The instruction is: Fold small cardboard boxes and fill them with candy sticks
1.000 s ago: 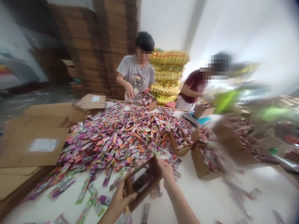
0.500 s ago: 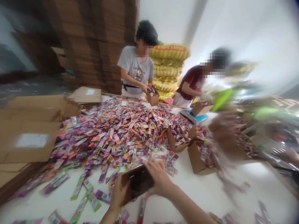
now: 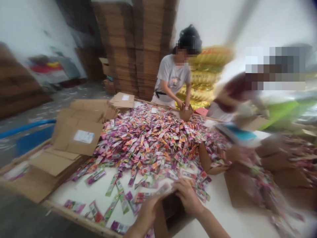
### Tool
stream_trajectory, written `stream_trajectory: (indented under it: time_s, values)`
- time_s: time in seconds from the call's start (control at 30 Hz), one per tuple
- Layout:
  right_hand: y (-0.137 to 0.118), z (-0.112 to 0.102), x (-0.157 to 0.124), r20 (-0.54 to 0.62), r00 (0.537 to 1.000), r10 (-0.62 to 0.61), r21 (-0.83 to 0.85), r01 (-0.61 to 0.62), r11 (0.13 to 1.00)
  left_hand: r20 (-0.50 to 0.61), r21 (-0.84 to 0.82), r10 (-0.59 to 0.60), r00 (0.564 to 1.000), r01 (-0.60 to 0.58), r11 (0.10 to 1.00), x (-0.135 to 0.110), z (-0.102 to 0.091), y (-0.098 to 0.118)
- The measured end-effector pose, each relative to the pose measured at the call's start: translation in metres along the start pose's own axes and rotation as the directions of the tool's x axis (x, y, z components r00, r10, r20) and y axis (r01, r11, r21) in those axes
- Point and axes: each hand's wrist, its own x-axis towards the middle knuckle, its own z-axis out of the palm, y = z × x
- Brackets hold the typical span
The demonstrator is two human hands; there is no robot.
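So you've got both hands on the small cardboard box (image 3: 162, 220), left hand (image 3: 149, 209) wrapped round its left side, right hand (image 3: 189, 198) with fingers bent over the far rim. It's right in front of you at the near part of the desk (image 3: 214, 201), just this side of the packet pile (image 3: 153, 138). Can't tell how hard you're pressing, but uneven squeezing could buckle those walls. Also, if your left arm (image 3: 135, 229) swings wide, the loose packets (image 3: 119, 227) beside it could land on the floor (image 3: 22, 215)
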Motion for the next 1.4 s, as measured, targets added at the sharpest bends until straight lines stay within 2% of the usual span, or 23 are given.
stream_trajectory:
  time_s: [0.1, 0.17, 0.27, 0.37, 0.43, 0.5, 0.57, 0.67, 0.73, 0.8, 0.87, 0.97, 1.03, 1.07, 1.13, 1.2, 1.23, 1.27, 1.3, 1.33, 1.37, 1.4]
  values:
    - [0.024, -0.007, -0.005, -0.05, 0.995, 0.083, 0.016, -0.082, 0.996, -0.056, 0.014, -0.009, 0.998, 0.01, 1.0, 0.005, 0.006, -0.011]
    - [0.039, -0.009, -0.009, -0.072, 0.992, 0.102, -0.003, -0.103, 0.995, -0.045, 0.023, 0.052, 0.998, -0.051, 0.998, 0.006, 0.003, -0.014]
    - [0.049, -0.012, -0.018, -0.026, 1.0, -0.012, -0.058, 0.01, 0.998, -0.019, 0.126, 0.213, 0.977, -0.209, 0.97, 0.002, 0.001, -0.015]
    - [0.044, -0.011, -0.041, 0.182, 0.976, -0.119, -0.112, 0.141, 0.984, 0.008, 0.265, 0.278, 0.961, -0.27, 0.926, -0.005, 0.01, -0.018]
    - [0.038, -0.007, -0.064, 0.337, 0.936, -0.104, -0.12, 0.152, 0.981, 0.055, 0.352, 0.269, 0.962, -0.271, 0.896, -0.01, 0.016, -0.02]
    - [0.033, 0.0, -0.084, 0.386, 0.922, -0.038, -0.148, 0.103, 0.984, 0.114, 0.413, 0.227, 0.967, -0.254, 0.874, -0.015, 0.016, -0.017]
    - [0.027, 0.005, -0.094, 0.318, 0.948, 0.025, -0.168, 0.03, 0.985, 0.186, 0.399, 0.13, 0.974, -0.196, 0.896, -0.017, 0.008, -0.009]
    - [0.017, 0.007, -0.084, 0.16, 0.984, 0.077, -0.097, -0.062, 0.993, 0.337, 0.304, 0.01, 0.941, -0.118, 0.945, -0.013, -0.011, 0.013]
    - [0.012, 0.009, -0.07, 0.076, 0.99, 0.119, -0.022, -0.118, 0.993, 0.32, 0.267, -0.004, 0.947, -0.086, 0.96, -0.008, -0.01, 0.03]
    - [0.009, 0.017, -0.061, -0.017, 0.982, 0.186, 0.012, -0.186, 0.983, 0.198, 0.28, 0.01, 0.98, -0.066, 0.958, -0.005, 0.005, 0.042]
    - [0.01, 0.031, -0.062, -0.101, 0.971, 0.216, -0.029, -0.22, 0.975, 0.078, 0.317, 0.031, 0.996, -0.055, 0.947, -0.005, 0.03, 0.045]
    - [0.016, 0.059, -0.076, -0.162, 0.976, 0.142, -0.204, -0.174, 0.963, -0.014, 0.372, 0.075, 0.997, -0.064, 0.926, -0.009, 0.058, 0.034]
    - [0.019, 0.073, -0.087, -0.157, 0.985, 0.074, -0.293, -0.117, 0.949, -0.003, 0.388, 0.081, 0.997, -0.073, 0.919, -0.012, 0.065, 0.026]
    - [0.02, 0.076, -0.089, -0.156, 0.986, 0.053, -0.311, -0.1, 0.945, 0.045, 0.384, 0.085, 0.995, -0.096, 0.918, -0.012, 0.065, 0.023]
    - [0.02, 0.073, -0.087, -0.15, 0.988, 0.043, -0.299, -0.087, 0.95, 0.209, 0.368, 0.088, 0.974, -0.162, 0.915, -0.007, 0.064, 0.022]
    - [0.022, 0.059, -0.071, -0.13, 0.988, 0.08, -0.192, -0.104, 0.976, 0.347, 0.373, 0.041, 0.937, -0.179, 0.91, 0.002, 0.057, 0.024]
    - [0.025, 0.048, -0.06, -0.138, 0.982, 0.125, -0.094, -0.139, 0.986, 0.364, 0.383, 0.01, 0.931, -0.159, 0.91, 0.006, 0.05, 0.025]
    - [0.029, 0.037, -0.046, -0.162, 0.968, 0.192, 0.027, -0.191, 0.981, 0.326, 0.393, -0.019, 0.945, -0.117, 0.912, 0.01, 0.038, 0.025]
    - [0.036, 0.027, -0.032, -0.204, 0.938, 0.281, 0.16, -0.251, 0.955, 0.241, 0.386, -0.037, 0.97, -0.061, 0.921, 0.01, 0.02, 0.022]
    - [0.044, 0.018, -0.019, -0.245, 0.888, 0.39, 0.289, -0.316, 0.903, 0.114, 0.349, -0.053, 0.992, 0.01, 0.937, 0.008, -0.003, 0.016]
    - [0.055, 0.012, -0.007, -0.27, 0.82, 0.505, 0.4, -0.382, 0.834, -0.062, 0.284, -0.091, 0.994, 0.105, 0.953, 0.003, -0.031, 0.006]
    - [0.067, 0.01, 0.004, -0.267, 0.744, 0.613, 0.482, -0.448, 0.753, -0.218, 0.179, -0.165, 0.962, 0.206, 0.962, -0.006, -0.064, -0.007]
